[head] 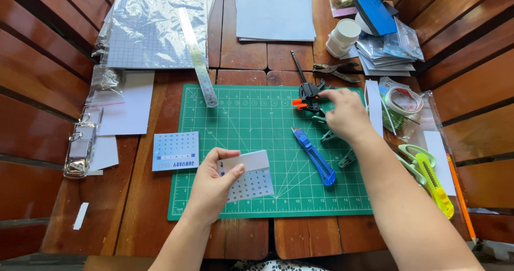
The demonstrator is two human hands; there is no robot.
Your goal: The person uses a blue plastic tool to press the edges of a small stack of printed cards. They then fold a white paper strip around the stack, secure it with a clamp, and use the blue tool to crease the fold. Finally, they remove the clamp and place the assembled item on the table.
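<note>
Reaching up from the lower edge, the left hand (211, 188) sits over the lower middle of the green mat (241, 126), wrist bent slightly, with its fingers (229, 175) and thumb pinched on a small stack of calendar cards (251, 174) held tilted just above the mat. The right hand (347, 114) stretches further forward along the mat's right side, forearm running diagonally from the lower right corner, palm down. Its fingers curl around a clamp (309, 98), black with orange tips, at the mat's upper edge; whether they grip it firmly or only touch it cannot be told.

One blue knife (315, 157) lies diagonally on the mat between the two hands. Teal clips (327, 137) lie partly under the right wrist; at least two show. One loose calendar card (175, 151) lies on the wooden worktop (134, 217) just left of the mat. One steel ruler (197, 57) slants from a plastic-wrapped pad onto the mat's upper left corner. To the right lie one yellow-green cutter (436, 188), one orange pencil (460, 196) and one tape roll (402, 99). One pair of pliers (334, 70) lies above the mat.
</note>
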